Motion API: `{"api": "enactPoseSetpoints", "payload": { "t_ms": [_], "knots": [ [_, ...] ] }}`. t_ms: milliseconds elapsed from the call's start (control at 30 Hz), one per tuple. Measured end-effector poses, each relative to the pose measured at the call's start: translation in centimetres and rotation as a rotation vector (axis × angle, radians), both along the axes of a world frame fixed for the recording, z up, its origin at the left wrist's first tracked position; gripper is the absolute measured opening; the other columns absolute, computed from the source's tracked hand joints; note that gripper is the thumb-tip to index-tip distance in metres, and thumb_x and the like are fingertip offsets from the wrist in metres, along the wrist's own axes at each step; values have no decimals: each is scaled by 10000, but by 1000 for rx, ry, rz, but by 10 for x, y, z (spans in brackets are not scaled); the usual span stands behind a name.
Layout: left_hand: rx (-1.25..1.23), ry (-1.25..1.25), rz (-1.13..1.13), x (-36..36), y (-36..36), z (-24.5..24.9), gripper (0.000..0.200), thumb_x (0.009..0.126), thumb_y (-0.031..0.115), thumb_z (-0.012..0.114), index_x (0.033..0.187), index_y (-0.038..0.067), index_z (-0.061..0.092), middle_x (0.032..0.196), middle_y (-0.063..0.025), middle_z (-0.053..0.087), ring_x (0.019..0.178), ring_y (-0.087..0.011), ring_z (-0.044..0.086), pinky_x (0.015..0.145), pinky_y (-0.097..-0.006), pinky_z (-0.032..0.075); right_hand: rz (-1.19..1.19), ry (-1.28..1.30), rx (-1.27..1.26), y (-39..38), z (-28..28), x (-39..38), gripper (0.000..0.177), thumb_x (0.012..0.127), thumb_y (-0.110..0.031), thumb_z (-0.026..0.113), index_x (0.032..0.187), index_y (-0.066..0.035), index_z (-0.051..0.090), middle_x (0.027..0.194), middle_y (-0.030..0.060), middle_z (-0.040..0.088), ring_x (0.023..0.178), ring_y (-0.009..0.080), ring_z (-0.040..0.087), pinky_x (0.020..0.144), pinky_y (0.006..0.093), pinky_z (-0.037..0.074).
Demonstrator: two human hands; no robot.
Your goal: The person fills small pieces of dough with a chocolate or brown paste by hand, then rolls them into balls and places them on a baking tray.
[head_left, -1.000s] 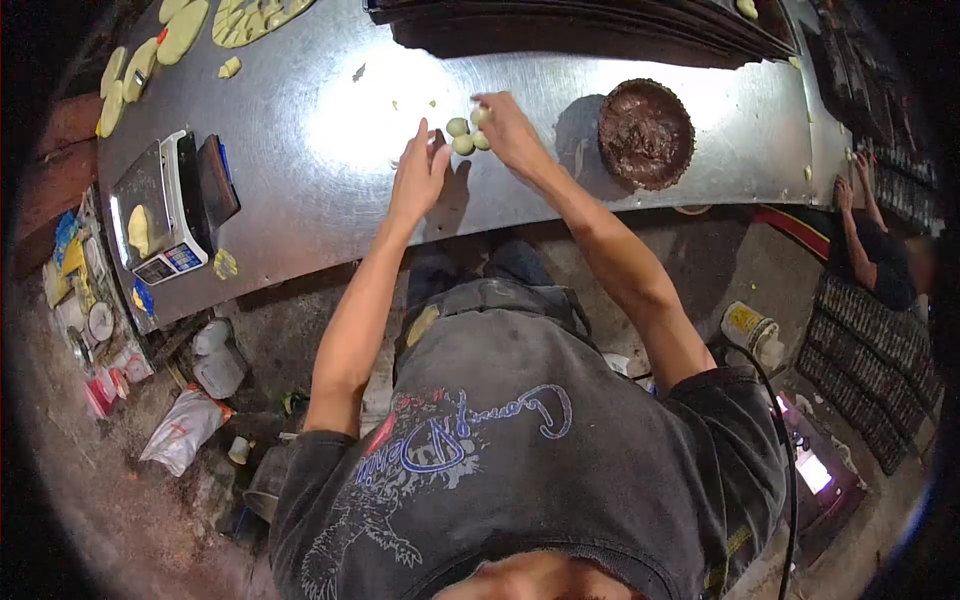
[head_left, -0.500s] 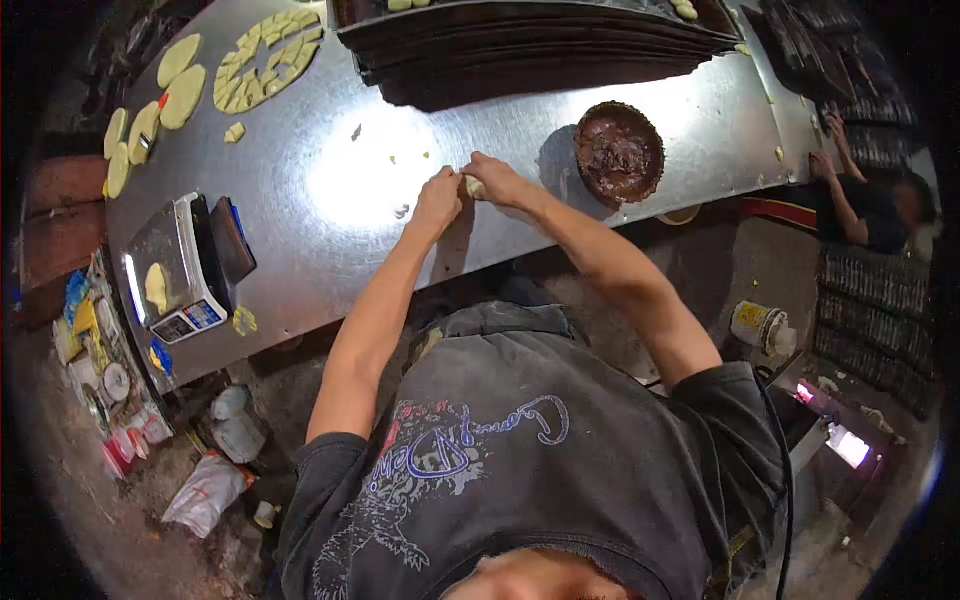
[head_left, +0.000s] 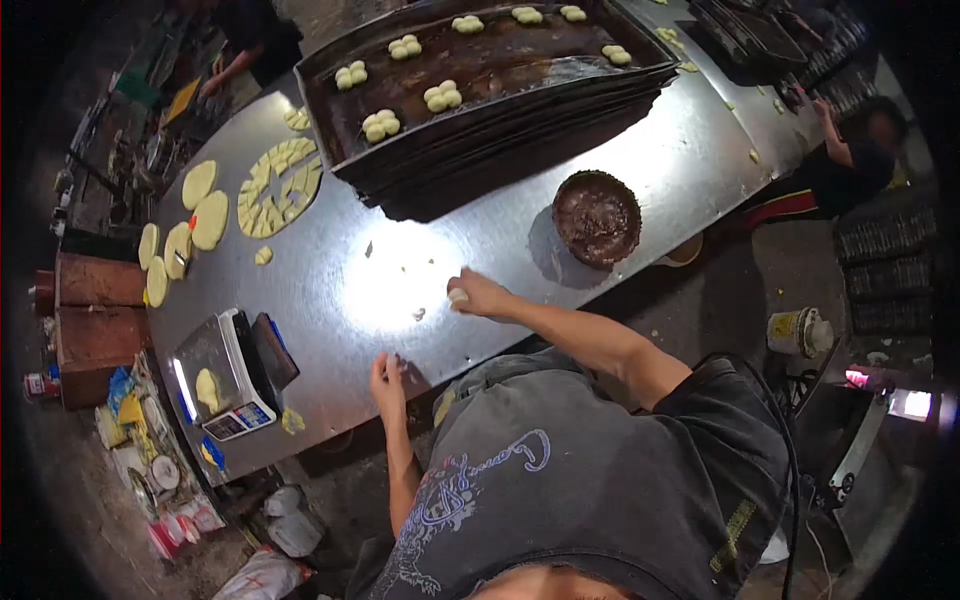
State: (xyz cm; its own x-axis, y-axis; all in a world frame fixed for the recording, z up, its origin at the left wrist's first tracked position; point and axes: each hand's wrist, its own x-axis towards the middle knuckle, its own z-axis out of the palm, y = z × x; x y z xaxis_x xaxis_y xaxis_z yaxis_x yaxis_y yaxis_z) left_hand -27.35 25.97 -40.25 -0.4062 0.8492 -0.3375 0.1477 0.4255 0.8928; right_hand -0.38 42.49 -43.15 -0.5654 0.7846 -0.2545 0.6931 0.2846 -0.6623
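My right hand (head_left: 482, 295) is closed around a small pale dough ball (head_left: 458, 296), just above the steel table (head_left: 330, 350). My left hand (head_left: 388, 380) is apart from it, near the table's front edge, with fingers parted and nothing seen in them. To the right of my right hand stands a round bowl (head_left: 597, 215) of dark brown paste. Past my hands, a stack of dark baking trays (head_left: 520, 140) rises from the table; clusters of small dough balls (head_left: 442, 97) sit spaced out on the top tray.
At the left lie a ring of cut dough pieces (head_left: 280, 187) and several flat dough ovals (head_left: 210, 220). A digital scale (head_left: 240, 375) carries a dough lump (head_left: 207, 390). Other people work at the far right (head_left: 850, 160) and far left (head_left: 250, 40).
My hands have separated: the left drew back toward my body, while the right keeps the dough ball. The view has tilted up, bringing the top tray into sight.
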Motion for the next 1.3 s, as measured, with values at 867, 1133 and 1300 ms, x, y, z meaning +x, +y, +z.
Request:
{"api": "enactPoseSetpoints", "payload": {
  "t_ms": [867,1133,1300],
  "knots": [
    [15,108,278,23,-75,46,336,1043,214,551,1281,-7,638,1082,-109,722,959,-190,691,854,-317,530,-775,-287,696,339,176,111,833,930,-705,524,1513,-118,428,1549,198,386,1469,420,267,1135,673,160],
    [13,71,242,-74,-61,38,335,1047,220,534,1281,8,644,1076,-108,737,953,-180,689,845,-306,535,-88,446,987,108,150,-71,365,839,7,673,1191,-84,640,1187,129,643,1130,308,581,988,420,393],
    [82,-13,75,-135,11,34,325,1046,214,540,1266,0,648,1046,-102,735,936,-159,680,836,-295,535,569,242,-189,-20,91,-148,245,975,-153,593,1158,-4,656,1135,198,654,1043,363,642,905,428,513]
  ]
}}
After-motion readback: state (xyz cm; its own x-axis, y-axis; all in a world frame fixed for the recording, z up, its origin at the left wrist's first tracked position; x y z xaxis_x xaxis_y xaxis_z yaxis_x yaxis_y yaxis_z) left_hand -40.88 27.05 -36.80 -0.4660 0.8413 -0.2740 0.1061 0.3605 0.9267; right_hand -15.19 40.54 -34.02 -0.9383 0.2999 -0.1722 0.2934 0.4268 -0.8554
